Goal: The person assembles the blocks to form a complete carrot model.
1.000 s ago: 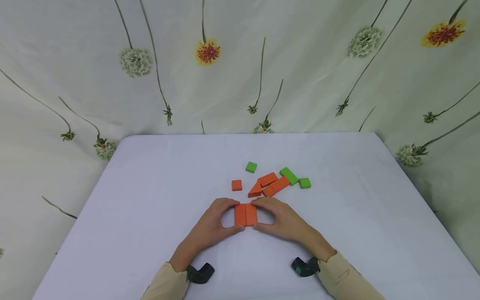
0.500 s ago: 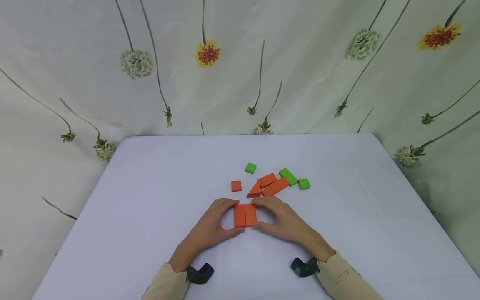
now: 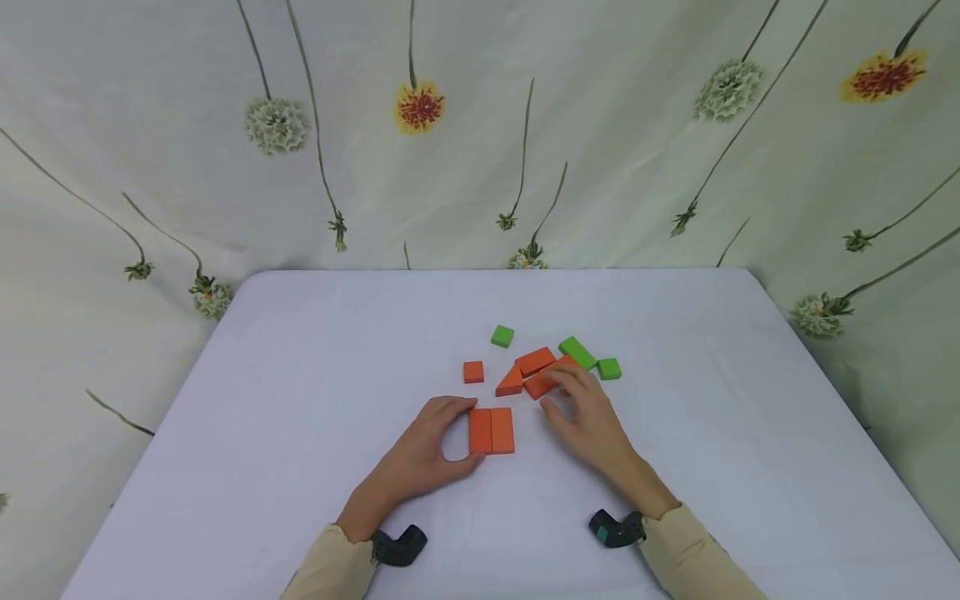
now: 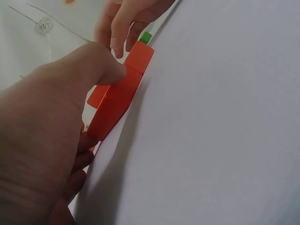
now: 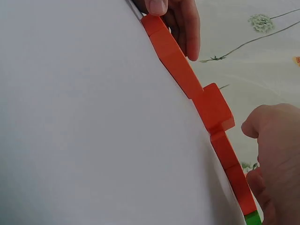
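Note:
Two upright orange rectangular blocks lie side by side in the head view, the left block (image 3: 480, 431) and the right block (image 3: 502, 431). My left hand (image 3: 427, 446) pinches the left block between thumb at its near end and fingers at its far end. In the left wrist view the thumb overlaps the orange blocks (image 4: 117, 96). Farther right, my right hand (image 3: 592, 425) reaches over a slanted orange block (image 3: 537, 386), fingertips right at it. Its thumb stays apart from the fingers, near the block's close side. That hand covers part of the block.
Beside the slanted block lie an orange triangle (image 3: 510, 382) and another orange rectangle (image 3: 535, 360). A small orange square (image 3: 473, 372) sits to their left. A long green block (image 3: 578, 352) and two green squares, one at right (image 3: 610, 368) and one behind (image 3: 502, 336), are scattered on the white table (image 3: 337, 358).
My right hand has left the right block of the pair and moved up and right to the slanted orange block. The left hand stays at the left block.

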Demonstrator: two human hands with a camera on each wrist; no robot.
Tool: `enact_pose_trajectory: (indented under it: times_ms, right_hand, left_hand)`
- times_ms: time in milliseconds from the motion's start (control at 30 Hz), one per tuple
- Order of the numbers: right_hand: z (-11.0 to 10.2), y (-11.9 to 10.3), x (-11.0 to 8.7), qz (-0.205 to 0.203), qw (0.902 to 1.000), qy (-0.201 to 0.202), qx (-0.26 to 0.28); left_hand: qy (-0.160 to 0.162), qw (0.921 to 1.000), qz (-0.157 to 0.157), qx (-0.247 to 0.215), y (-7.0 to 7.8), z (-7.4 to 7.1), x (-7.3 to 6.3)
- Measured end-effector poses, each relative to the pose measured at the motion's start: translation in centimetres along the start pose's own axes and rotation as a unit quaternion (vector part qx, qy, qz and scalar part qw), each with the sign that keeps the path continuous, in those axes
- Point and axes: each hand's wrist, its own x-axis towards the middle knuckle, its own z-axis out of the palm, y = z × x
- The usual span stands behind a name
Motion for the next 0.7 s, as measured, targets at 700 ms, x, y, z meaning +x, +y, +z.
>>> enact_pose_trajectory:
  times_ms: [700]
  right_hand:
    - [-0.6,1.8,0.1,0.066,0.9966,-0.001,-0.050]
  left_hand:
    - [-0.011,0.9999,-0.005,0.000,0.1,-0.1,0.0]
